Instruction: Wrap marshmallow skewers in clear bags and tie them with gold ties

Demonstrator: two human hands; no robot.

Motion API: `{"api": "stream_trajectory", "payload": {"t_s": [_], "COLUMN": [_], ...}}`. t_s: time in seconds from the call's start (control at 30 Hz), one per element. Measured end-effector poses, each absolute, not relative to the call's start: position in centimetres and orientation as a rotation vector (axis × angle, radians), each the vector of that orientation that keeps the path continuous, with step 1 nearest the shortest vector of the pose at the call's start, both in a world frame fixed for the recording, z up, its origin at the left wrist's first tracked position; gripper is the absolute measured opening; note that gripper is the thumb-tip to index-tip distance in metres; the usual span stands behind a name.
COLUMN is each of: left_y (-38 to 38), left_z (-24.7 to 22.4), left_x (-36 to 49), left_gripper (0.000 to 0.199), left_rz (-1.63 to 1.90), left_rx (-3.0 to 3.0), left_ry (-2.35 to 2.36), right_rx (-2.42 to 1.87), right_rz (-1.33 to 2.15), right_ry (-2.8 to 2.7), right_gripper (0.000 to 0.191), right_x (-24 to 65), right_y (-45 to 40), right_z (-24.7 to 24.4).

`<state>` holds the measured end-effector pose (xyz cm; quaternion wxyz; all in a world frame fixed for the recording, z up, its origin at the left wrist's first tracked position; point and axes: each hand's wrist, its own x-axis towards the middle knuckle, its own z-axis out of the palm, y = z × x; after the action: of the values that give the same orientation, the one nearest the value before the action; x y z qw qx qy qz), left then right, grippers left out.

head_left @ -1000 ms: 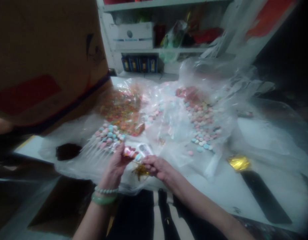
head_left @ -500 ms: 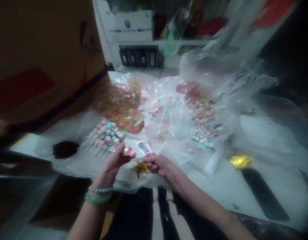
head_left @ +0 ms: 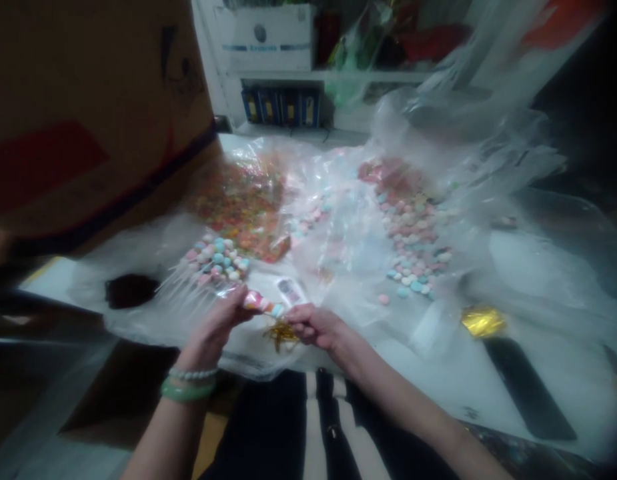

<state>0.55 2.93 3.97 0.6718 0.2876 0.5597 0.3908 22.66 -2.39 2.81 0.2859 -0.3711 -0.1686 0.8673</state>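
Candy skewer (head_left: 261, 301) pinched firmly in my left hand (head_left: 215, 327); right hand (head_left: 315, 327) almost closed, fingertips holding gold tinsel tie (head_left: 279, 337) close against the skewer.

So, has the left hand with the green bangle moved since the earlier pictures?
Yes: the left hand has shifted leftward, away from the small white card.

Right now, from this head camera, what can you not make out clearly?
Head view:
- White box on the shelf: cut off by the top edge.
- Small white card: print too blurred to read.
- Orange sweets: blurred under clear plastic film, so their kind is unclear.
- Pink and blue sweets: one end hidden by the left hand.
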Motion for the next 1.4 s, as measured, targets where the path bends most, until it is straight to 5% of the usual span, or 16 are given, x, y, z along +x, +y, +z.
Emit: {"api": "stream_trajectory", "payload": {"t_s": [0.5, 1.1, 1.4], "left_y": [2.3, 2.8, 2.5], "left_z": [5.3, 5.2, 4.4], "left_x": [3.4, 4.1, 3.6], "left_gripper": [0.012, 0.009, 0.009], "left_rz": [1.082, 1.267, 1.223], "left_rx": [0.435, 0.231, 0.352], "left_ry": [1.169, 1.212, 1.187], "right_rx": [-0.781, -1.464, -1.182], "right_rz": [2.408, 1.544, 1.962], "right_ry": [-0.296, -1.26, -0.662], "right_gripper": [0.009, 0.011, 0.011], "right_x": [22.3, 20.1, 20.7], "right_y": [-3.1, -4.1, -4.0], "right_z": [0.9, 1.5, 2.4]}}
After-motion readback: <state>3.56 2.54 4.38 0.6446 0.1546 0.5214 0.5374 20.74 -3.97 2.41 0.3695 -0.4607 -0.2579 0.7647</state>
